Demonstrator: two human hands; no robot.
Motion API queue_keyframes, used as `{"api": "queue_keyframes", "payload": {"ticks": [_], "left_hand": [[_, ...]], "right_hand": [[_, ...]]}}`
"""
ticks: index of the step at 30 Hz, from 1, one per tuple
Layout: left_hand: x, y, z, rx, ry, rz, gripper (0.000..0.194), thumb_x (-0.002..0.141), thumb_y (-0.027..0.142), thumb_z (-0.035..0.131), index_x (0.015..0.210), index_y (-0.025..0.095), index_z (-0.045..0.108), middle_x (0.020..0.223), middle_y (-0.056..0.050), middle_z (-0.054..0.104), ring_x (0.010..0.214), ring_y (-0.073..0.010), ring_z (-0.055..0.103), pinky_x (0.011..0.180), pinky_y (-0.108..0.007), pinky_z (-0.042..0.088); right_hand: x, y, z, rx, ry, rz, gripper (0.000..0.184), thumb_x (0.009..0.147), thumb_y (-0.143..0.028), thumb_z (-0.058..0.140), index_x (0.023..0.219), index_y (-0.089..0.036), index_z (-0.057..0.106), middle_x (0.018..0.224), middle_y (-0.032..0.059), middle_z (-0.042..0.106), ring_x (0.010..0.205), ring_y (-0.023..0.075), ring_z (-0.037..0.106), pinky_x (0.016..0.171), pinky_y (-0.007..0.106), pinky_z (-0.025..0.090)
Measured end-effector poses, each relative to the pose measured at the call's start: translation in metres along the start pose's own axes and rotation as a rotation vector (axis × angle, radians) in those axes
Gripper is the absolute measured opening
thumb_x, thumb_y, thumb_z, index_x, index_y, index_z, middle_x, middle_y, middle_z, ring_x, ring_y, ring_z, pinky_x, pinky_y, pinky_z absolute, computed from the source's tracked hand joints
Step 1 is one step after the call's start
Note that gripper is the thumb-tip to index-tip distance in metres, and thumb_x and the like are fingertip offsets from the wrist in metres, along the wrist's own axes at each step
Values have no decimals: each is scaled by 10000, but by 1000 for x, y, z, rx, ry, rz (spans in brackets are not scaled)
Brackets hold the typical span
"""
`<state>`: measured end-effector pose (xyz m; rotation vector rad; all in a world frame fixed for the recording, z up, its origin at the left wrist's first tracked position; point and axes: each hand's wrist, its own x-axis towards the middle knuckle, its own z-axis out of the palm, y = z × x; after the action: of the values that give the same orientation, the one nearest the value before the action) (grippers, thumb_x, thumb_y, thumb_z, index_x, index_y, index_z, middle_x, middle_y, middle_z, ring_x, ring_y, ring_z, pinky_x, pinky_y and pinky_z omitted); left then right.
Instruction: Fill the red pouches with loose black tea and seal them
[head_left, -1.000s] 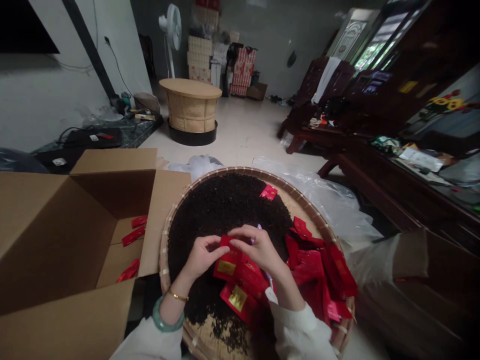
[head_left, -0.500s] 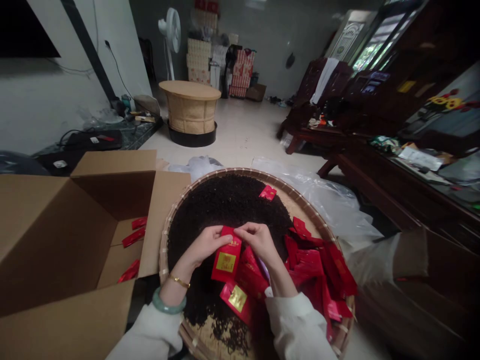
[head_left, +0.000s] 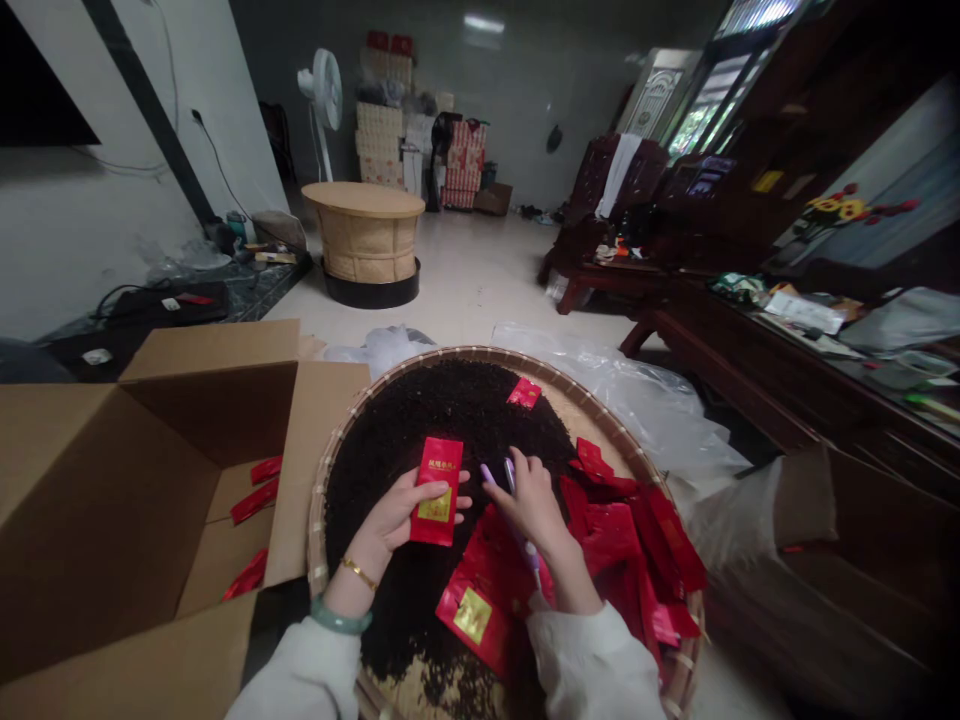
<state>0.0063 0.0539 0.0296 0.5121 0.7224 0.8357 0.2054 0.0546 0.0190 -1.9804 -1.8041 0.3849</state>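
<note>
In my left hand is a red tea packet with gold lettering and a gold square, held upright, thumb across its front. My right hand is wrapped around a purple mini hair straightener, its two arms spread apart at the tip and pointing toward the packet without touching it. Beneath both hands, a round bamboo tray holds dark loose tea leaves. A red packet with a gold square lies below my right hand, and a heap of red packets is at its right.
An open cardboard box with several red packets inside stands at the left. A small red packet lies on the tea. Clear plastic sheeting spreads behind the tray; another carton is at the right.
My right hand has let go of the packet's top edge, moved right and taken up the purple hair straightener. My left hand keeps the packet, now held more upright.
</note>
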Motion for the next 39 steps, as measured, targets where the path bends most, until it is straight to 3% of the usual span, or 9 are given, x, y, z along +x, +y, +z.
{"api": "queue_keyframes", "payload": {"ticks": [3,7,13,18,23,27,31,35,39], "left_hand": [[0,-1,-2,-20,-17,17,482,705,129,719,1151,127,535,1221,-205,620,839,-298,709,688,-421,588],[1,-4,-5,-27,-39,40,505,716,141,711,1184,125,522,1202,-208,631,792,-268,715,670,-390,589],[-2,-6,-3,14,-86,31,494,676,171,756,1126,107,561,1220,-221,615,798,-282,712,643,-381,590],[-3,-6,-1,67,-143,-30,476,655,188,776,1081,99,584,1173,-215,642,787,-283,713,625,-361,590],[-4,3,-5,56,25,54,426,670,170,754,1055,107,583,1116,-193,675,745,-263,714,585,-346,593],[-5,10,-7,-10,130,154,375,716,144,701,1068,110,575,1116,-175,678,775,-259,713,627,-375,601],[-5,8,-4,-4,115,107,359,713,133,698,1051,102,581,1091,-181,686,747,-264,715,602,-371,599],[-3,5,-2,2,146,106,347,726,135,681,1055,101,578,1102,-188,679,750,-261,714,597,-360,597],[-4,6,-1,18,135,113,352,721,135,685,1054,101,574,1100,-190,678,751,-261,714,607,-363,596]], "right_hand": [[-15,6,4,-254,-120,57,722,721,-328,695,1347,-74,440,1112,206,571,992,347,561,777,397,471],[-20,12,11,-227,-157,64,512,763,-292,627,1226,-89,545,1033,166,592,963,309,575,776,357,465],[-12,29,-12,545,-166,119,461,687,-349,679,1087,-125,633,995,121,643,881,256,613,780,345,481],[-14,20,-26,1019,-510,97,479,652,-415,738,1046,-161,639,952,78,684,871,221,629,788,334,481],[-23,14,-1,677,-207,135,534,597,-398,756,1053,-171,599,963,77,651,894,231,615,803,351,483],[-59,17,12,307,-222,0,298,737,-438,650,854,-175,571,793,68,622,740,245,619,700,366,502],[-110,20,32,78,-12,-79,371,763,-323,631,1077,-167,509,987,134,581,951,305,606,783,388,515],[-144,24,55,-34,-71,0,717,677,-186,652,1331,-133,364,1148,184,504,1033,357,577,808,430,519],[-149,25,65,60,-147,51,827,730,-115,478,1472,-141,113,1207,188,474,958,304,639,757,391,536]]}}
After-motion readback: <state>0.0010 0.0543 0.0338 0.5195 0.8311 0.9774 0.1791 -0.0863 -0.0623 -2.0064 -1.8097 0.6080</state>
